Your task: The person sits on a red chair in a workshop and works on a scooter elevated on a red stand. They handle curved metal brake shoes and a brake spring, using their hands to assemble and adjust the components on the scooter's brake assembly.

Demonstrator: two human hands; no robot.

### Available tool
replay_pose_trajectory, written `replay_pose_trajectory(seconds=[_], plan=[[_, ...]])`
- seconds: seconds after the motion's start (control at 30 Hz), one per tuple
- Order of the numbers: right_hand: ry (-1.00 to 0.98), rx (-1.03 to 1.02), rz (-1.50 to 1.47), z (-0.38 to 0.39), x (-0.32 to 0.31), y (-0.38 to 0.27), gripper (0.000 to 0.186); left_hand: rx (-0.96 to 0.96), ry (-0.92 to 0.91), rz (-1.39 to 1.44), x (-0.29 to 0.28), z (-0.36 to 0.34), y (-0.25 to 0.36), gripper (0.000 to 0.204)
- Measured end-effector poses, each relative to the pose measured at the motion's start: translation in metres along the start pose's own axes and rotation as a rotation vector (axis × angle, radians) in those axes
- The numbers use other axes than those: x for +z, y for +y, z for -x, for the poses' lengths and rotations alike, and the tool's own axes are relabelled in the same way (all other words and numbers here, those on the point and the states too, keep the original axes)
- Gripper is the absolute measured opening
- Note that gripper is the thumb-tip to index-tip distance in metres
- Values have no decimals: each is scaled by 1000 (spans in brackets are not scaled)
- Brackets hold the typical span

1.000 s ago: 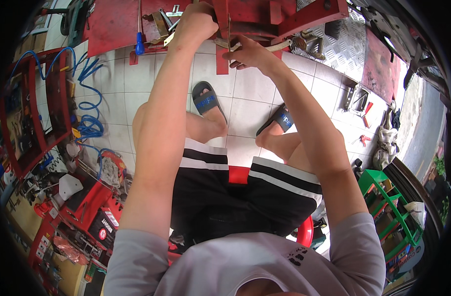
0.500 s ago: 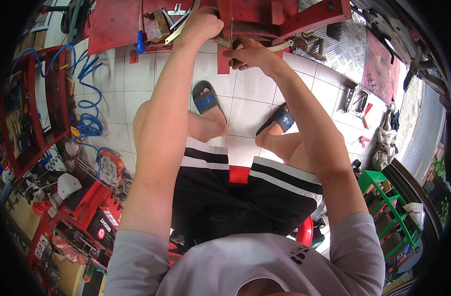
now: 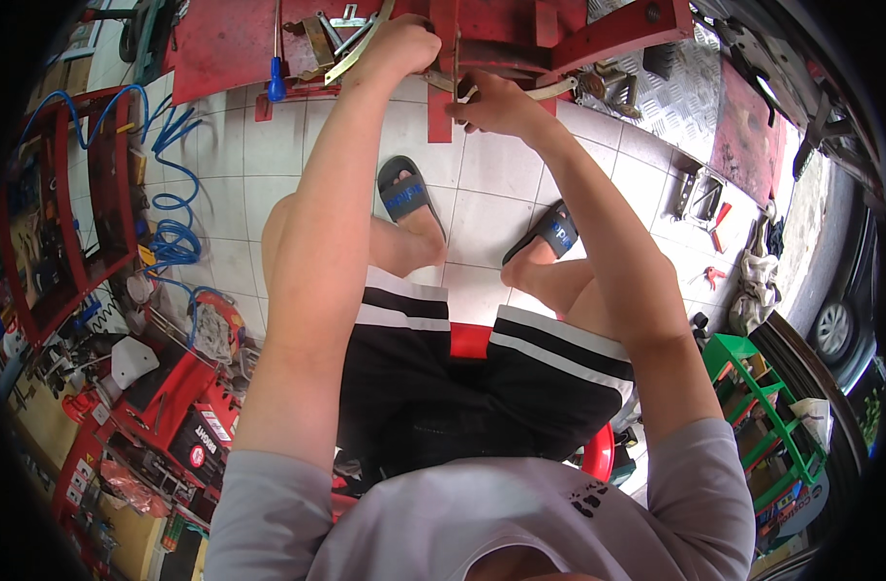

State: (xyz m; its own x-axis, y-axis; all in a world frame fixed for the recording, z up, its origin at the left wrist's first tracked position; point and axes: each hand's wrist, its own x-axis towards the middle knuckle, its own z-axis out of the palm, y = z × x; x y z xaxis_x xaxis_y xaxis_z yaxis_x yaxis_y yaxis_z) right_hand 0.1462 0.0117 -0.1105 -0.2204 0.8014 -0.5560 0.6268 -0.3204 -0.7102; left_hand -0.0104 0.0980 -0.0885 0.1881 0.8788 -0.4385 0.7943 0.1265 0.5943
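While my left hand (image 3: 404, 44) is just left of the red post (image 3: 443, 44), its fingers are curled inward, and I cannot tell whether they grip anything. My right hand (image 3: 501, 104) is just right of the post, fingers bent and slightly apart near a thin rod (image 3: 456, 53) along the post's right edge; whether they pinch it, I can't tell. A pale strip (image 3: 551, 90) reaches out behind that hand, its end right of the post. Left of the post, a curved lever (image 3: 351, 65) shows by my left wrist, with a blue-handled screwdriver (image 3: 276, 82) farther left.
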Motion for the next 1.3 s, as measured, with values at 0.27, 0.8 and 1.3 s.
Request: replay_pose_trajectory(seconds=[0.27, 0.8, 1.3], plan=[[31, 68, 302, -15, 0, 35, 50, 154, 41, -181, -16, 16, 8, 35], [312, 34, 814, -2, 31, 92, 23, 166, -65, -260, 5, -9, 1, 33], [-248, 3, 236, 129, -31, -49, 27, -8, 14, -102, -92, 71, 19, 28]])
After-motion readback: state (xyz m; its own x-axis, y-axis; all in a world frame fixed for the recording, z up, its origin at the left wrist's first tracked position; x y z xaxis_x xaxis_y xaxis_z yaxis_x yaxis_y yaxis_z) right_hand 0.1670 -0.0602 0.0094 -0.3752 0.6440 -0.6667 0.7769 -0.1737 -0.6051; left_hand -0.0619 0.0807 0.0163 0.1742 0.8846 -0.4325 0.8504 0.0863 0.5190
